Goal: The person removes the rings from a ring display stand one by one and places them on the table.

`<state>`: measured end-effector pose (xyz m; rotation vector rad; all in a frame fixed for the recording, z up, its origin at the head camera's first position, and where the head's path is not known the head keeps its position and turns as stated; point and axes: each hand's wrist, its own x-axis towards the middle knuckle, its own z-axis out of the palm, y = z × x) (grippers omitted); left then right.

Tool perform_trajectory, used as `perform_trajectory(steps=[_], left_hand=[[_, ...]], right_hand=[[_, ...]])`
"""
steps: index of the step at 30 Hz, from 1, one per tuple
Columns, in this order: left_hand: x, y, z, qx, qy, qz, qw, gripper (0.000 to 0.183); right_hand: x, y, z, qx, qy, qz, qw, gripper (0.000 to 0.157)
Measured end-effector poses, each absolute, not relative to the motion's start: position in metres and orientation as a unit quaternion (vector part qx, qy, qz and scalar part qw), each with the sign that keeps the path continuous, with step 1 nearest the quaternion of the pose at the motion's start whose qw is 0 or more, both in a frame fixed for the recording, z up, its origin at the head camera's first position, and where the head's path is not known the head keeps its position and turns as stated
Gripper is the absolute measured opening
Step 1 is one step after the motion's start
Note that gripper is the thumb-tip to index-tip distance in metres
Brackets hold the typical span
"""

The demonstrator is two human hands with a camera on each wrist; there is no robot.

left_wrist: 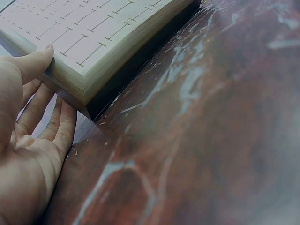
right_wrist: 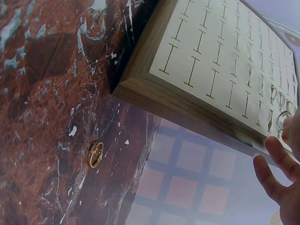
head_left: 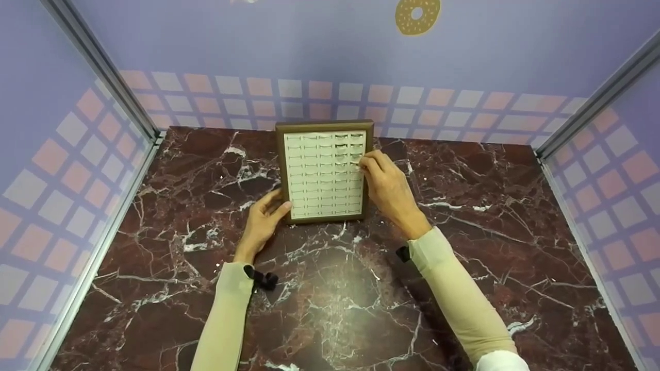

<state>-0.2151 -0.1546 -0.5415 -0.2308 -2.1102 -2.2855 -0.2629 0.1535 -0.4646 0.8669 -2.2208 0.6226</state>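
Note:
A wood-framed ring display board (head_left: 326, 178) stands propped up on the table, its white face cut with rows of slots. My left hand (head_left: 263, 219) holds its lower left edge, thumb on the front and fingers behind, as the left wrist view also shows. At the upper right edge is my right hand (head_left: 389, 188), thumb and fingers pinching a thin silver-coloured ring (right_wrist: 282, 118) against the slots. Several rings (head_left: 341, 146) sit in the upper slots of the two rightmost columns. Below them the slots hold nothing.
A gold-coloured ring (right_wrist: 95, 154) lies on the dark red marbled table (head_left: 330, 309) to the right of the board. Behind the board rises a lilac wall (head_left: 319, 46) with pink and white squares. Metal-edged side panels (head_left: 103, 278) bound the table.

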Motion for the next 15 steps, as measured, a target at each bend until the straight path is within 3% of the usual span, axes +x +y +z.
perform_trajectory(steps=[15], left_hand=[[-0.215,-0.153,-0.541,-0.058,-0.675,-0.735,0.003,0.054]], right_hand=[[-0.254,0.173,-0.468,0.339,-0.855,0.240,0.311,0.004]])
